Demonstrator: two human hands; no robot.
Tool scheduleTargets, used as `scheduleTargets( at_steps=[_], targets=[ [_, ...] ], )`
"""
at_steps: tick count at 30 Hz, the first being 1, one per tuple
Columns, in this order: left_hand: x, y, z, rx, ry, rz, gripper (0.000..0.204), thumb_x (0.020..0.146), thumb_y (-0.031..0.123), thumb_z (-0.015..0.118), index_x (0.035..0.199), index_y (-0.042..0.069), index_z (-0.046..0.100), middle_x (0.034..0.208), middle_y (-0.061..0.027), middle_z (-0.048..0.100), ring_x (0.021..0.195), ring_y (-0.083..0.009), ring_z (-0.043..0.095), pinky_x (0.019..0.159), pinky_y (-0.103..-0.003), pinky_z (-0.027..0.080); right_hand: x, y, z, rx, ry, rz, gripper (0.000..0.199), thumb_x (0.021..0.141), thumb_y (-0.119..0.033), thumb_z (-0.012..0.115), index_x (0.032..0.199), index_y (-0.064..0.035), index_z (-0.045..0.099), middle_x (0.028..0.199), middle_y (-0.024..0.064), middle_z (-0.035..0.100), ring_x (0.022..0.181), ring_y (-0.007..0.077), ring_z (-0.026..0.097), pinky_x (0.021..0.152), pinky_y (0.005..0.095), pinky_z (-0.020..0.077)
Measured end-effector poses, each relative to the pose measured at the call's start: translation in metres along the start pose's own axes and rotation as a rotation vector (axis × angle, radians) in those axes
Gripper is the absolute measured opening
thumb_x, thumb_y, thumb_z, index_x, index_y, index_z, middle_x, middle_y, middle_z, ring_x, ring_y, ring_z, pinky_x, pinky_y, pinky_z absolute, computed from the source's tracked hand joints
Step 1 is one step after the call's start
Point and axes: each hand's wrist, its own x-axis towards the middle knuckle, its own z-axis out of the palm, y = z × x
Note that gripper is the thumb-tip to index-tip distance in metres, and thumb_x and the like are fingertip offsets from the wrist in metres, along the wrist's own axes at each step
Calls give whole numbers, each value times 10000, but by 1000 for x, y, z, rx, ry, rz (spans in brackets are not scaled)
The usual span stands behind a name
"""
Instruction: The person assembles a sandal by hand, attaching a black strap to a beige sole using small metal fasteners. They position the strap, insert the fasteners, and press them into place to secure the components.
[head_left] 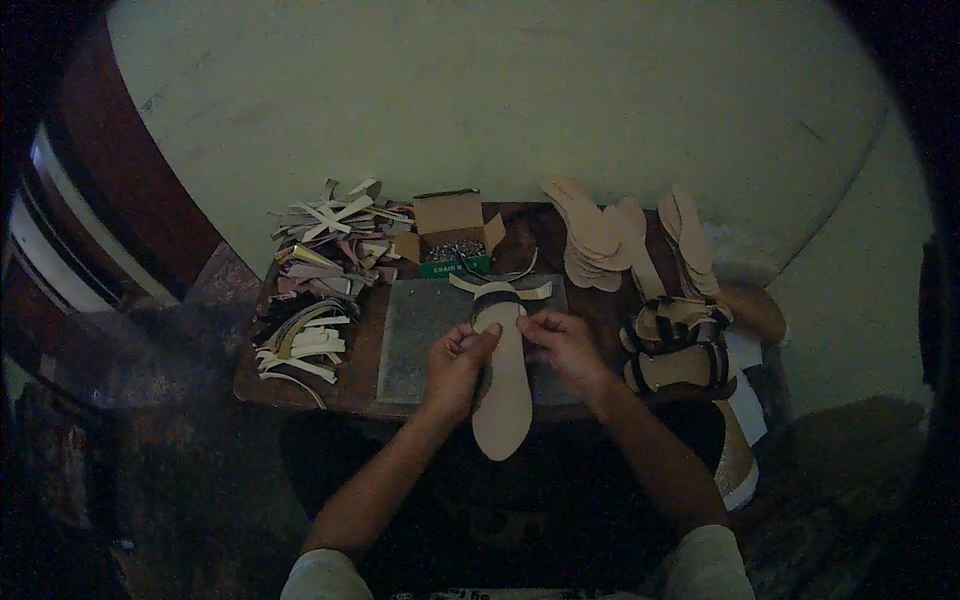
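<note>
A tan shoe insole [502,400] points away from me, its rounded heel end overhanging the table's near edge. A dark strap [494,299] crosses its far end, and light strap ends [540,291] stick out beyond it on both sides. My left hand [460,368] is closed on the insole's left edge, thumb on top. On the opposite edge, just below the dark strap, my right hand [570,352] pinches with thumb and fingers. Whether those fingertips also hold the strap is hard to see in the dim light. A grey slab [415,345] lies underneath.
Piled strap scraps [320,250] and pale strips [305,345] cover the dark wooden table's [360,385] left side. An open box of small nails [455,268] stands at the back. Stacked insoles [595,245] and finished-looking sandals [678,365] occupy the right. A wall [520,100] rises behind.
</note>
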Motion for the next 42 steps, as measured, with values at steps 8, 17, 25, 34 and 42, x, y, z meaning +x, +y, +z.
scheduleTargets(
  at_steps=[8, 17, 25, 34, 42],
  targets=[
    [-1, 4, 10, 253, 100, 175, 271, 887, 170, 716, 769, 105, 480, 664, 62, 506, 554, -25, 440, 476, -215, 336, 1, -20, -5, -632, 57, -290, 243, 887, -216, 717, 1021, -17, 679, 961, 45, 676, 901, 132, 630, 776, 291, 517],
    [-9, -10, 17, 294, -51, 164, 180, 897, 130, 693, 874, 88, 520, 672, 51, 532, 542, -22, 442, 455, -208, 321, -24, -48, 9, -598, 35, -492, 260, 871, -104, 712, 1115, -22, 675, 1065, 119, 685, 949, 138, 639, 830, 310, 516],
    [-10, -16, 19, 128, -31, 35, 145, 921, 146, 667, 908, 80, 538, 698, 42, 570, 527, -18, 455, 432, -205, 311, -17, -35, 9, -531, 78, -535, 247, 896, -110, 683, 1118, -6, 655, 1053, 113, 693, 883, 125, 648, 726, 277, 535],
    [0, -5, 7, 44, 16, 65, 192, 923, 212, 674, 972, 41, 600, 817, -27, 655, 667, -79, 574, 584, -243, 453, -7, -31, -5, -172, -88, -307, 317, 887, -72, 687, 1168, 49, 602, 1077, 132, 660, 944, 175, 639, 728, 302, 583],
    [0, -2, 5, -5, 66, 47, 245, 921, 232, 681, 1016, 18, 608, 850, -44, 666, 715, -94, 599, 623, -249, 476, -4, -29, -7, -146, -150, -146, 295, 897, -88, 676, 1162, 24, 610, 1091, 91, 663, 963, 158, 635, 803, 313, 558]
  ],
)
